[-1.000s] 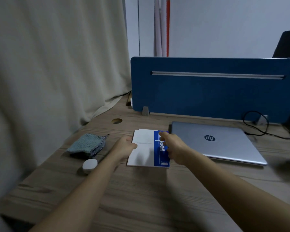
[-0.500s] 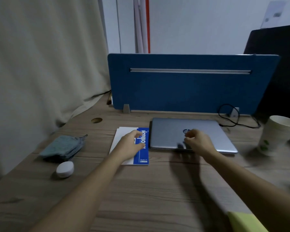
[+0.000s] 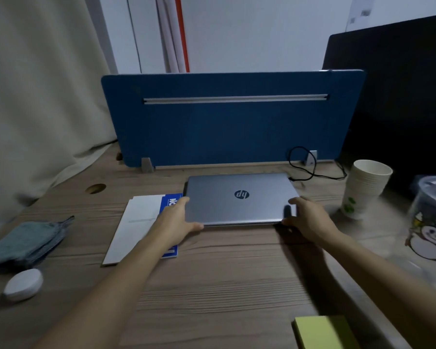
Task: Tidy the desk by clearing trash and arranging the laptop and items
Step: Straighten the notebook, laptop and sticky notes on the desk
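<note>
A person's left hand point(image 3: 178, 221) and right hand point(image 3: 306, 219) grip the near corners of a closed silver laptop point(image 3: 237, 200), which lies flat on the wooden desk point(image 3: 212, 285) in front of a blue divider panel point(image 3: 232, 127). A white-and-blue notebook point(image 3: 139, 222) lies just left of the laptop, partly under the left forearm. A stack of paper cups point(image 3: 363, 190) stands to the right, well clear of the laptop.

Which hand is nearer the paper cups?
Right. The right hand grips the laptop's near-right corner, beside the paper cups; the left hand holds the far corner.
</note>
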A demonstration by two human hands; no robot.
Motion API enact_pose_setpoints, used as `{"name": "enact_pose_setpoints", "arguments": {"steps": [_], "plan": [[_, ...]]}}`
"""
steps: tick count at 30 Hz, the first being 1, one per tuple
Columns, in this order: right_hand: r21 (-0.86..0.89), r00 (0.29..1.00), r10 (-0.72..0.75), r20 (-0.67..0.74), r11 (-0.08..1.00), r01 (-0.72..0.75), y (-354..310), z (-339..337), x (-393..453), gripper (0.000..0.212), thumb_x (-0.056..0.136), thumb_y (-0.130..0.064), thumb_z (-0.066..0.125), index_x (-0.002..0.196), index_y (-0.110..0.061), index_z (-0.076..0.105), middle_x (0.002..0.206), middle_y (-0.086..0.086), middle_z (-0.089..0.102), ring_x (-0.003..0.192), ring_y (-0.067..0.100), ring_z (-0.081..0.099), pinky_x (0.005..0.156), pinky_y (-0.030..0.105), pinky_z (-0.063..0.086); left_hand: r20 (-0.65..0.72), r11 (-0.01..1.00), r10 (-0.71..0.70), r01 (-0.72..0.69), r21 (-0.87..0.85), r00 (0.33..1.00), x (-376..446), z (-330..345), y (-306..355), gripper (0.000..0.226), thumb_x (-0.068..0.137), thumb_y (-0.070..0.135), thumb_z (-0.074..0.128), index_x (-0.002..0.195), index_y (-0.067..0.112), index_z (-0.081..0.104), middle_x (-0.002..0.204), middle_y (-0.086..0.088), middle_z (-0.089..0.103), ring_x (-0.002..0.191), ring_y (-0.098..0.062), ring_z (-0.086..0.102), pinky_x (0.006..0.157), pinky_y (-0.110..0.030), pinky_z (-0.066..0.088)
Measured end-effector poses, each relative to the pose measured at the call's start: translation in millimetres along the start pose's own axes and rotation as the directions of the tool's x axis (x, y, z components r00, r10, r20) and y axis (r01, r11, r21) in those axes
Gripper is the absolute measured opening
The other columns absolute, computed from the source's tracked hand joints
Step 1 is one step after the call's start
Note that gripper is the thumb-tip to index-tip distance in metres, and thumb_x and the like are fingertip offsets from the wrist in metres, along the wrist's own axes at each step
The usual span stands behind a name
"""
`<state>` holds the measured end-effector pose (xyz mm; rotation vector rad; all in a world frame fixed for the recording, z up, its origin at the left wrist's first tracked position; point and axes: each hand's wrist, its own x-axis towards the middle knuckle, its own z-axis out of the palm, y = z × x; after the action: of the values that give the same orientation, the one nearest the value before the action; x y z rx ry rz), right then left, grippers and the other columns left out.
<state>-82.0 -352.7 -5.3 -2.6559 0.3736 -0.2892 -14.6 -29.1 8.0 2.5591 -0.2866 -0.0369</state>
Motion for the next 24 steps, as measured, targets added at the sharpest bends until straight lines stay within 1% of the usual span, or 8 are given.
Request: {"name": "enact_pose_setpoints", "arguments": {"steps": [4,8,10,13,15,18,20,24], "plan": [[-0.064,0.991,-0.137,0.001,0.989,0.137,0,0,1,0.045,0.087,-0.013,0.068,0.13,-0.012,0.055,0.123,0.007,0.054,0.097,0.026,0.059,0.081,0.037,0.05,0.015,1.0,0.003,-0.003,0.001,1.0,4,1,2,0.098,0.079,0.041,0.077,0.154,0.024,0.018,0.146,-0.005,0.048,0.127,-0.024,0.051,0.1,-0.04,0.047],[-0.116,0.977,-0.215,-0.001,0.97,0.213,3,5,8,0.024,0.087,-0.005,0.063,0.108,-0.015,0.061,0.113,0.007,0.055,0.086,0.025,0.058,0.072,0.035,0.047,-0.003,0.999,0.006,-0.006,0.038,1.0,12,2,6,0.097,0.082,0.041,0.075,0.155,0.024,0.014,0.147,-0.007,0.047,0.127,-0.025,0.05,0.099,-0.039,0.045],[-0.117,0.977,-0.212,-0.006,0.971,0.21,3,7,14,0.025,0.086,-0.004,0.062,0.109,-0.014,0.061,0.114,0.007,0.054,0.089,0.025,0.058,0.073,0.034,0.045,-0.014,0.999,0.002,-0.002,0.043,1.0,17,3,6,0.095,0.082,0.041,0.074,0.155,0.025,0.015,0.147,-0.008,0.046,0.128,-0.026,0.049,0.098,-0.038,0.045],[-0.105,0.978,-0.206,0.011,0.973,0.206,1,10,26,0.03,0.087,-0.003,0.061,0.114,-0.016,0.059,0.116,0.006,0.053,0.093,0.022,0.056,0.08,0.034,0.049,-0.021,0.999,0.001,0.0,0.051,1.0,28,5,5,0.092,0.084,0.041,0.073,0.155,0.025,0.016,0.145,-0.01,0.048,0.125,-0.026,0.051,0.092,-0.035,0.044],[-0.082,0.979,-0.203,0.013,0.976,0.204,0,11,34,0.027,0.088,-0.004,0.059,0.11,-0.02,0.059,0.115,0.004,0.053,0.093,0.02,0.056,0.083,0.036,0.051,-0.022,0.998,-0.003,0.004,0.056,1.0,37,5,4,0.091,0.084,0.04,0.072,0.154,0.025,0.016,0.145,-0.011,0.048,0.124,-0.027,0.051,0.089,-0.033,0.042],[-0.073,0.978,-0.207,0.007,0.976,0.207,-1,14,46,0.025,0.089,-0.006,0.059,0.109,-0.02,0.059,0.114,0.003,0.053,0.093,0.019,0.055,0.082,0.033,0.05,-0.02,0.999,0.005,-0.004,0.051,1.0,48,6,2,0.09,0.085,0.04,0.072,0.154,0.025,0.017,0.147,-0.012,0.046,0.128,-0.028,0.049,0.094,-0.034,0.041],[-0.08,0.978,-0.208,0.007,0.975,0.208,1,16,53,0.027,0.088,-0.006,0.061,0.112,-0.018,0.059,0.115,0.005,0.054,0.091,0.019,0.054,0.079,0.031,0.046,-0.025,0.998,0.003,-0.001,0.064,1.0,55,7,2,0.089,0.085,0.041,0.071,0.154,0.027,0.017,0.149,-0.012,0.044,0.129,-0.029,0.048,0.096,-0.035,0.041],[-0.066,0.974,-0.225,-0.019,0.973,0.223,6,22,62,0.026,0.085,-0.002,0.061,0.107,-0.017,0.06,0.111,0.006,0.055,0.088,0.02,0.052,0.076,0.03,0.039,-0.036,0.999,0.006,-0.004,0.046,0.999,64,8,1,0.089,0.084,0.04,0.072,0.154,0.026,0.019,0.149,-0.013,0.043,0.13,-0.03,0.047,0.098,-0.037,0.041]]}}
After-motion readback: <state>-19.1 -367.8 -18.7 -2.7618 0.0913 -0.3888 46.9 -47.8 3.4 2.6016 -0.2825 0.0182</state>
